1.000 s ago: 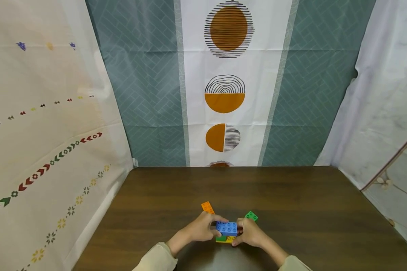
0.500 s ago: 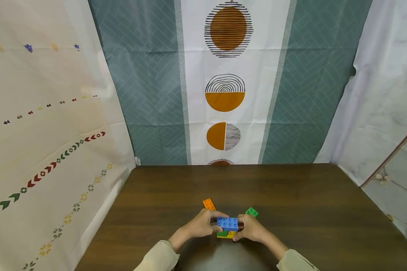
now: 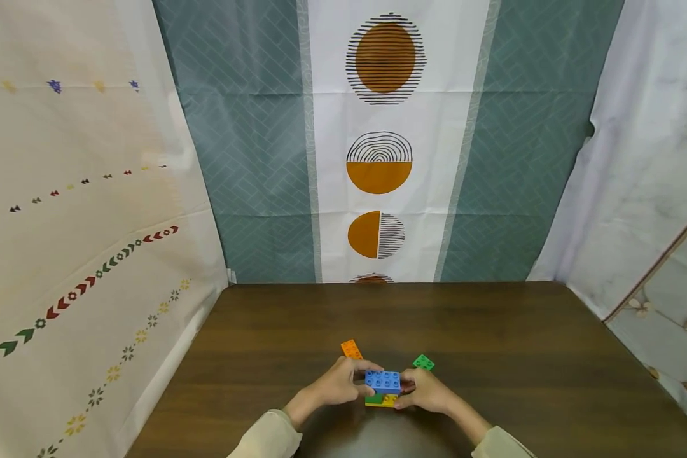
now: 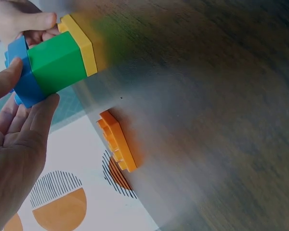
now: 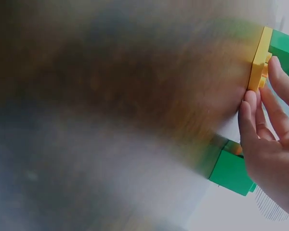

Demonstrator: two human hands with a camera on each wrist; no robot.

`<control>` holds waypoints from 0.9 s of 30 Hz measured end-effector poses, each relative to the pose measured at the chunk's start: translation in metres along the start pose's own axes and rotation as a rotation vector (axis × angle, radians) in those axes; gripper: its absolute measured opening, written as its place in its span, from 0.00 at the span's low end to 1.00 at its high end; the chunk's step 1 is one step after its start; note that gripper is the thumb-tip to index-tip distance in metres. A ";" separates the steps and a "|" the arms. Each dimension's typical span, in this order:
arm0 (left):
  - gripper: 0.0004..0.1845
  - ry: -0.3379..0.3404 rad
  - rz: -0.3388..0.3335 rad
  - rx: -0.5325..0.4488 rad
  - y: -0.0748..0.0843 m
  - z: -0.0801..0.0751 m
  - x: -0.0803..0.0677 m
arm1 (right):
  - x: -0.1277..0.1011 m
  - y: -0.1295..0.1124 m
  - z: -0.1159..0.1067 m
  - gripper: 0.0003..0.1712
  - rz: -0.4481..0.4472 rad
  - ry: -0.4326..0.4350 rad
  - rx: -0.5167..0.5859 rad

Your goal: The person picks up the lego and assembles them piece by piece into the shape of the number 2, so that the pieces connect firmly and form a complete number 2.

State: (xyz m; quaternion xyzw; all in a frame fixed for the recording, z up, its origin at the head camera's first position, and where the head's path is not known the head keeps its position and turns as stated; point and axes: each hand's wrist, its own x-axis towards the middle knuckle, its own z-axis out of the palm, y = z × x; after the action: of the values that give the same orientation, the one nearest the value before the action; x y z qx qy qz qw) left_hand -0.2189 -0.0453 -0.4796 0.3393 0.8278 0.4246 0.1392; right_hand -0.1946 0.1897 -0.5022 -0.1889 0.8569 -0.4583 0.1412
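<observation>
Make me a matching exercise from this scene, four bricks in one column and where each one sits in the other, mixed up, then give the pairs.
Bricks
1. blue brick
2. yellow plate
3. orange plate
4. small green brick

Places
A. loose on the table, beyond the left hand
B. top of the held stack
C. loose on the table, beyond the right hand
D. bottom of the held stack

Pairs: 1-B, 2-D, 3-A, 4-C

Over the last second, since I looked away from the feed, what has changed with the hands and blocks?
Almost nothing. Both hands, left hand and right hand, keep holding the block stack on the table; only the camera shifted slightly. The orange plate and green plate stayed put.
</observation>
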 end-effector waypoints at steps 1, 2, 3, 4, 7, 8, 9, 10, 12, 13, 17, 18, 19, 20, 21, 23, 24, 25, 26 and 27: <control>0.19 -0.001 0.000 0.004 0.000 0.000 0.000 | -0.001 0.000 0.000 0.26 0.007 -0.002 0.014; 0.18 -0.002 0.001 0.010 0.000 -0.001 0.000 | -0.002 0.000 0.000 0.26 0.008 -0.003 0.030; 0.18 -0.003 0.001 0.012 0.000 -0.001 0.000 | -0.002 0.000 0.000 0.25 0.010 -0.001 0.043; 0.18 -0.004 0.000 0.012 0.000 -0.001 0.000 | -0.003 0.001 0.000 0.24 0.011 0.001 0.053; 0.18 0.000 -0.008 0.004 0.001 -0.001 0.001 | -0.005 0.002 -0.001 0.23 0.007 0.003 0.077; 0.18 0.002 -0.008 0.003 0.001 -0.001 0.001 | -0.006 0.002 -0.001 0.23 0.003 0.002 0.084; 0.18 0.005 -0.009 0.002 0.000 -0.002 0.002 | -0.007 0.002 -0.002 0.23 0.000 -0.001 0.091; 0.18 0.008 -0.010 0.001 0.000 -0.002 0.002 | -0.008 0.002 -0.003 0.23 -0.004 -0.004 0.093; 0.19 0.008 -0.009 -0.002 0.000 -0.002 0.002 | -0.011 0.001 -0.006 0.23 -0.014 -0.007 0.085; 0.19 0.007 -0.010 -0.001 0.000 -0.002 0.002 | -0.012 0.000 -0.007 0.22 -0.021 -0.006 0.071; 0.19 0.009 -0.008 0.010 -0.001 -0.002 0.001 | -0.019 -0.008 -0.017 0.18 -0.054 0.035 -0.030; 0.19 0.009 -0.004 0.016 -0.001 -0.002 0.001 | -0.020 -0.010 -0.020 0.16 -0.060 0.055 -0.058; 0.19 0.010 -0.003 0.019 0.000 -0.002 0.000 | -0.021 -0.012 -0.024 0.16 -0.066 0.080 -0.083; 0.19 0.010 -0.001 0.022 0.000 -0.002 0.000 | -0.022 -0.013 -0.027 0.15 -0.072 0.108 -0.103; 0.19 0.010 0.001 0.023 0.000 -0.002 0.000 | -0.022 -0.014 -0.030 0.14 -0.070 0.140 -0.115; 0.19 0.007 0.003 0.026 0.000 -0.002 0.000 | -0.023 -0.015 -0.036 0.13 -0.071 0.219 -0.137; 0.19 0.004 -0.001 0.027 0.000 -0.002 0.000 | -0.023 -0.016 -0.038 0.12 -0.070 0.264 -0.147; 0.19 0.005 -0.006 0.030 0.000 -0.002 0.000 | -0.023 -0.016 -0.039 0.11 -0.068 0.310 -0.155; 0.19 0.007 -0.011 0.034 -0.001 -0.002 0.000 | -0.022 -0.016 -0.040 0.10 -0.065 0.356 -0.166; 0.19 0.008 -0.016 0.035 -0.001 -0.002 0.000 | -0.022 -0.016 -0.041 0.11 -0.059 0.399 -0.179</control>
State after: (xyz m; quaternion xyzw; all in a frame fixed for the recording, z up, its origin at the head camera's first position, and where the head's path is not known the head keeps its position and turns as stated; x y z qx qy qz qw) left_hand -0.2199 -0.0470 -0.4792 0.3333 0.8383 0.4102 0.1334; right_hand -0.1890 0.2213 -0.4647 -0.1311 0.8994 -0.4124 -0.0620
